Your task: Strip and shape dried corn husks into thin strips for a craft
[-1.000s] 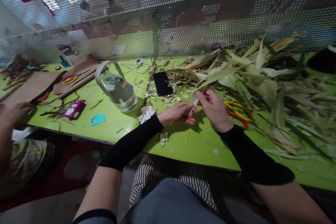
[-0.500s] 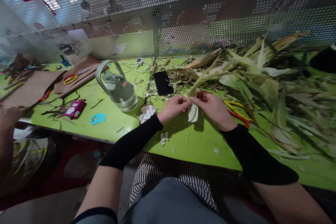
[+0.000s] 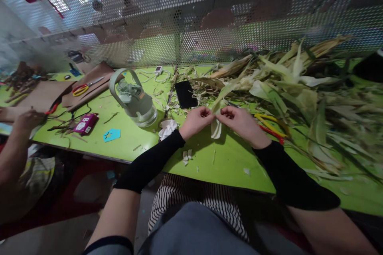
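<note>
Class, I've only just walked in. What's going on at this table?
A person in black sleeves pinches a pale husk strip with the left hand and right hand, over the green table. Its lower end shows below the grip. A husk pile lies beyond and to the right. At far left is another person's hand.

Bare hands (image 3: 195, 122), black tubular forearm sleeves (image 3: 149, 165), blue-grey top (image 3: 194, 229), dark sleeve trim (image 3: 109, 242), black-and-white striped trousers (image 3: 166, 201)
</note>
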`<state>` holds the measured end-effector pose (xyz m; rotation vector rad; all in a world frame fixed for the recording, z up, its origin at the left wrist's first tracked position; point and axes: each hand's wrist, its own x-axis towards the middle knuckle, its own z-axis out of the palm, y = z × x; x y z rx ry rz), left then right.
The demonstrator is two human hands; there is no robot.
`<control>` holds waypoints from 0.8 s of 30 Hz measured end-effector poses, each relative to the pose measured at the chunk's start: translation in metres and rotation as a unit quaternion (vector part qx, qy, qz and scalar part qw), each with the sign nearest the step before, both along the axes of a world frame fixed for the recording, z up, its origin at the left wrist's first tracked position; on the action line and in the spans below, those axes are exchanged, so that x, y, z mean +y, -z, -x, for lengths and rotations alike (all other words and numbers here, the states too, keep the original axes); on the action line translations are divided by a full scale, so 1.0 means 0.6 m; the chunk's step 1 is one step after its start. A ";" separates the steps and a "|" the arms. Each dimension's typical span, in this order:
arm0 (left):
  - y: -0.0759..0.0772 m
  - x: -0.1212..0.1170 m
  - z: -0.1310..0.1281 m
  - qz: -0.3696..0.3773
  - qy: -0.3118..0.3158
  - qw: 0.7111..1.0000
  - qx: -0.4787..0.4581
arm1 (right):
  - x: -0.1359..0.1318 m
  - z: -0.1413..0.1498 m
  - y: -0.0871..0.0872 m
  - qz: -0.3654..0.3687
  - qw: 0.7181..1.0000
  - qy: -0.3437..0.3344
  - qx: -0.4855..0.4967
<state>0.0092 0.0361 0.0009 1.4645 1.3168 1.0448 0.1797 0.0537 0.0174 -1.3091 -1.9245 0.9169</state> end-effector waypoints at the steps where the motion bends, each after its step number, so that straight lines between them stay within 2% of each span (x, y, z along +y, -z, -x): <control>1: -0.002 -0.001 0.001 -0.018 -0.002 0.999 0.027 | 0.000 0.000 0.001 -0.008 1.000 -0.003 -0.008; 7: -0.009 -0.004 0.005 -0.076 -0.003 0.985 0.156 | -0.004 0.001 0.000 -0.043 0.997 0.002 -0.066; 14: -0.007 0.000 0.009 -0.112 0.027 0.970 0.213 | -0.009 0.004 -0.008 -0.089 0.987 -0.010 -0.133; 20: -0.009 0.001 0.017 -0.113 0.043 0.975 0.185 | -0.013 0.011 -0.002 -0.109 0.983 -0.006 -0.146; 24: -0.003 0.005 0.016 -0.087 0.060 0.990 0.089 | -0.013 0.014 0.003 -0.101 0.986 0.004 -0.131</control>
